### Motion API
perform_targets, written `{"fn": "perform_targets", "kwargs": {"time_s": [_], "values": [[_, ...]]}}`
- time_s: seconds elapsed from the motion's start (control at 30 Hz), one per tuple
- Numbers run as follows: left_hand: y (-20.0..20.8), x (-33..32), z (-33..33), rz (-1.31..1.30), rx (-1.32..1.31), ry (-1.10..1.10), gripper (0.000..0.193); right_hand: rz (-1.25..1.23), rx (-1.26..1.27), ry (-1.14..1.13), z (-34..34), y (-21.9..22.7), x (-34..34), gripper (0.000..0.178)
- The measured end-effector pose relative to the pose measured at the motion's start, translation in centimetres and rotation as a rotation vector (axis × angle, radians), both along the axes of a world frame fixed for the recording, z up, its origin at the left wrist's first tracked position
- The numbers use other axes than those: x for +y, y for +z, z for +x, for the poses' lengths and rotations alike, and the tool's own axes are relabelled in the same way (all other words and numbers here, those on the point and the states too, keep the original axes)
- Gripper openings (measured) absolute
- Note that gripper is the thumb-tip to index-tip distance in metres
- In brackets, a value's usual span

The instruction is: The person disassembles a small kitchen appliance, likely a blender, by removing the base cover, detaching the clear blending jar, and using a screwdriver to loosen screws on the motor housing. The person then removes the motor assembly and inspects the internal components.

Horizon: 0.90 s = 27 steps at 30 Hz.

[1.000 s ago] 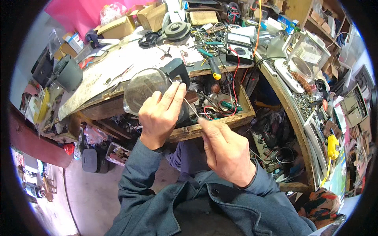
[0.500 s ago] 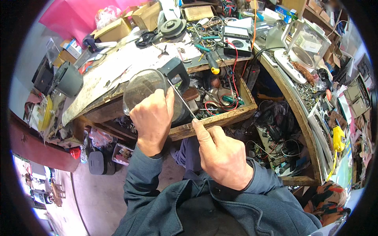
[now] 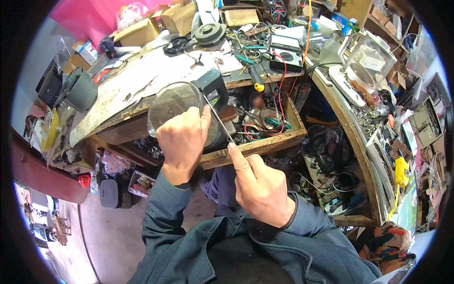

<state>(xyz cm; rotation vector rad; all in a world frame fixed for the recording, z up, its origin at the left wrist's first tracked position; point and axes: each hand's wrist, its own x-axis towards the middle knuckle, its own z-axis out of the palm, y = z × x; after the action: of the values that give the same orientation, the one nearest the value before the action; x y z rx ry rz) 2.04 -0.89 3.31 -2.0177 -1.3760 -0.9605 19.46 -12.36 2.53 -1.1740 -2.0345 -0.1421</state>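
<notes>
A clear, round jug (image 3: pixel 176 97) with a black handle (image 3: pixel 219 91) is tilted over the open drawer in front of me. My left hand (image 3: pixel 183 142) is closed round the jug's near side, thumb up near the handle. My right hand (image 3: pixel 262 189) is wrapped round a screwdriver, index finger stretched along it. Only the screwdriver's thin metal shaft (image 3: pixel 219 119) shows; its grip is hidden in my fist. The shaft reaches up to where the handle meets the jug, but I cannot tell exactly what the tip touches.
The wooden drawer (image 3: pixel 265 147) holds cables and small parts. On the bench lie a yellow-and-black screwdriver (image 3: pixel 256 78), a multimeter (image 3: pixel 286 57) and a motor-like round part (image 3: pixel 209 33). A yellow tape measure (image 3: pixel 402 171) and a clear jar (image 3: pixel 370 59) are on the cluttered right bench.
The view has shifted slightly. Both hands keep their grips, and the screwdriver shaft stays against the jug by its handle, with very little movement.
</notes>
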Motion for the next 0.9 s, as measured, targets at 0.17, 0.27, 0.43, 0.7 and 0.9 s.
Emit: {"fn": "perform_targets", "kwargs": {"time_s": [0.17, 0.27, 0.43, 0.7, 0.9], "values": [[0.1, -0.4, 0.1, -0.039, 0.017, 0.028, 0.039, -0.049, 0.154, 0.007, 1.5, 1.7, 0.2, 0.06], [0.2, -0.6, 0.1, -0.061, 0.008, 0.049, 0.04, -0.08, 0.12, 0.051, 2.6, 2.6, 0.4, 0.053], [0.5, -0.8, 0.1, -0.095, 0.016, 0.036, 0.039, -0.117, 0.027, 0.041, 3.4, 2.9, -1.0, 0.055], [1.4, -0.2, -0.1, -0.145, -0.025, 0.05, 0.034, -0.099, 0.178, 0.04, 3.3, 0.8, -1.4, 0.054], [1.6, -0.4, 0.3, -0.203, -0.254, -0.035, 0.031, -0.184, 0.124, 0.074, 4.5, 0.4, -1.9, 0.062]]}}
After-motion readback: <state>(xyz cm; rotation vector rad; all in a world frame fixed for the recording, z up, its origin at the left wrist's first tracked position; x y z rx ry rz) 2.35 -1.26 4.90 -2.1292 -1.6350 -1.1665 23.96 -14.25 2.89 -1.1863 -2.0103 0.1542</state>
